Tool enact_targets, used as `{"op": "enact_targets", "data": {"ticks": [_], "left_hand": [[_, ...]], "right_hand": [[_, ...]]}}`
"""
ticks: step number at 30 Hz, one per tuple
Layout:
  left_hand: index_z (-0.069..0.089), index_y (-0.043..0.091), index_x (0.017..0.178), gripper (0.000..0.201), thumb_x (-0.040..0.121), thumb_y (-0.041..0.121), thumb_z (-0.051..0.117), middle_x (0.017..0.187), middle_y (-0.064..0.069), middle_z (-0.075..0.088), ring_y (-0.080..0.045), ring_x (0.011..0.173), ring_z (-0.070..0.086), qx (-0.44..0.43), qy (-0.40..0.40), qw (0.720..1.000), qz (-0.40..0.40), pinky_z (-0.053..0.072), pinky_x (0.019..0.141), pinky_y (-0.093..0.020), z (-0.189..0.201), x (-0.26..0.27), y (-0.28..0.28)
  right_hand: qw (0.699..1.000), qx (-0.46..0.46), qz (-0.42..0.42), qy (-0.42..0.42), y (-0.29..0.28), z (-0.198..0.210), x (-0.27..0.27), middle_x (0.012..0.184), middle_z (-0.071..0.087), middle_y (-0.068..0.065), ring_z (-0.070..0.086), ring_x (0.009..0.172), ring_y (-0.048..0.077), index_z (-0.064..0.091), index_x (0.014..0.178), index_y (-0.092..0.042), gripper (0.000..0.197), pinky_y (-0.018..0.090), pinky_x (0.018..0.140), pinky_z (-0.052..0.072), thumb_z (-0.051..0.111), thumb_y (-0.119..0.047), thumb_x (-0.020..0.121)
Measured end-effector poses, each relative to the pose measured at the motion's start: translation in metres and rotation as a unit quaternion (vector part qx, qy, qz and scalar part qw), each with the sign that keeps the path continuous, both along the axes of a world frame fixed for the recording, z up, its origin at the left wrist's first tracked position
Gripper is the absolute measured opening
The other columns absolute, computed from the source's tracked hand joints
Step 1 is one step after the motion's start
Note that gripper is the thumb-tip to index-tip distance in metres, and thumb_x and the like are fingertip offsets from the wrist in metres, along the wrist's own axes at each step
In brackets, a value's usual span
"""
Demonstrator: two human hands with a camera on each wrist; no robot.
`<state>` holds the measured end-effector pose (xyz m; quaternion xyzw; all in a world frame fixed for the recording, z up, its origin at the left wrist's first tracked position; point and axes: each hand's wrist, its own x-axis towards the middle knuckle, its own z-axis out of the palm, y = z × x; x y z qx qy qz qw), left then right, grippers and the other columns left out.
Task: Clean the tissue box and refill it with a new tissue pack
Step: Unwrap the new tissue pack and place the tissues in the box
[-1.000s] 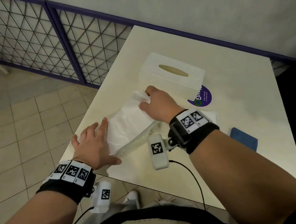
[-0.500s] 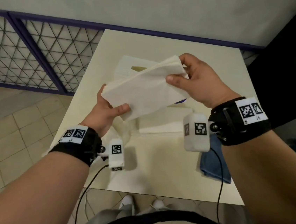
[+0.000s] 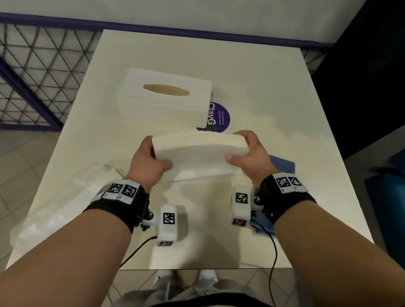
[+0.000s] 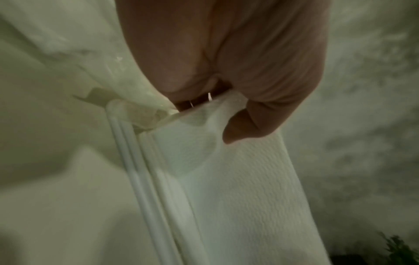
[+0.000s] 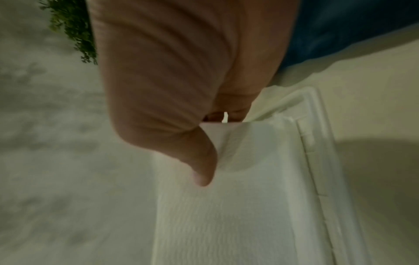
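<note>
Tissue stack (image 3: 200, 151) held above near-centre bench (image 3: 277, 90) | left hand (image 3: 147, 165) and right hand (image 3: 251, 155) clamped on its ends | tissue box (image 3: 165, 92) farther back, cover seemingly off its base (image 5: 317, 161) below the stack | step: refill | next: likely lower stack squarely into base, refit cover

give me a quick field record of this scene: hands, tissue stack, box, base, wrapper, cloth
left hand: grips left end of tissue stack
right hand: grips right end of tissue stack
tissue stack: unwrapped, held over the base
tissue box cover: on table, slot up, beyond the hands
base: flat tray under the stack
wrapper: left table edge
blue cloth: right of base
</note>
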<state>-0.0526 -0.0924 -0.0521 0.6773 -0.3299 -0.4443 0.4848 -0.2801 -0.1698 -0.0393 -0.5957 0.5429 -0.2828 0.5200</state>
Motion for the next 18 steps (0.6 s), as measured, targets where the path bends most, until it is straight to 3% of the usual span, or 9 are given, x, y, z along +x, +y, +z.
{"op": "enact_targets", "data": {"ticks": [3, 7, 9, 13, 18], "left_hand": [[0.049, 0.017, 0.112, 0.053, 0.065, -0.002, 0.065, 0.098, -0.006, 0.064, -0.028, 0.091, 0.063, 0.010, -0.061, 0.998, -0.004, 0.047, 0.068, -0.027, -0.004, -0.004, 0.001], [0.042, 0.010, 0.132, 0.055, 0.081, -0.003, 0.059, 0.104, -0.001, 0.058, -0.026, 0.099, 0.059, 0.045, -0.121, 0.992, -0.007, 0.041, 0.075, -0.025, -0.006, -0.010, 0.003], [0.043, 0.008, 0.131, 0.050, 0.084, 0.004, 0.059, 0.108, -0.005, 0.059, -0.028, 0.103, 0.059, 0.048, -0.158, 0.986, -0.032, 0.040, 0.079, -0.027, -0.007, -0.009, 0.000], [0.045, 0.009, 0.126, 0.046, 0.084, 0.014, 0.063, 0.104, -0.003, 0.060, -0.022, 0.090, 0.058, 0.049, -0.179, 0.982, -0.026, 0.044, 0.077, -0.032, 0.003, 0.000, -0.015], [0.055, 0.011, 0.123, 0.048, 0.080, 0.029, 0.069, 0.104, -0.002, 0.067, -0.022, 0.093, 0.065, 0.096, -0.163, 0.982, -0.020, 0.053, 0.082, -0.036, 0.001, 0.008, -0.027]], "right_hand": [[1.000, -0.002, -0.004, 0.011, -0.003, -0.004, 0.001, 0.095, 0.056, -0.008, 0.057, 0.084, 0.008, 0.046, 0.121, -0.022, 0.063, 0.026, 0.074, 0.054, 0.066, 0.012, 0.073], [0.997, -0.011, -0.006, 0.076, -0.008, -0.008, 0.004, 0.098, 0.060, -0.001, 0.059, 0.091, 0.019, 0.044, 0.130, -0.016, 0.056, 0.032, 0.084, 0.053, 0.063, 0.003, 0.080], [0.994, -0.018, -0.007, 0.103, -0.011, -0.007, 0.005, 0.106, 0.063, 0.004, 0.061, 0.095, 0.020, 0.043, 0.132, -0.014, 0.052, 0.035, 0.091, 0.052, 0.062, -0.004, 0.085], [0.995, -0.035, -0.036, 0.088, -0.029, 0.008, 0.004, 0.108, 0.060, -0.002, 0.059, 0.093, 0.014, 0.040, 0.136, -0.019, 0.057, 0.021, 0.077, 0.048, 0.064, -0.009, 0.085], [0.993, 0.068, -0.079, 0.063, -0.044, 0.009, -0.001, 0.101, 0.062, 0.002, 0.066, 0.094, 0.023, 0.037, 0.137, -0.022, 0.067, 0.040, 0.089, 0.054, 0.070, -0.012, 0.080]]}}
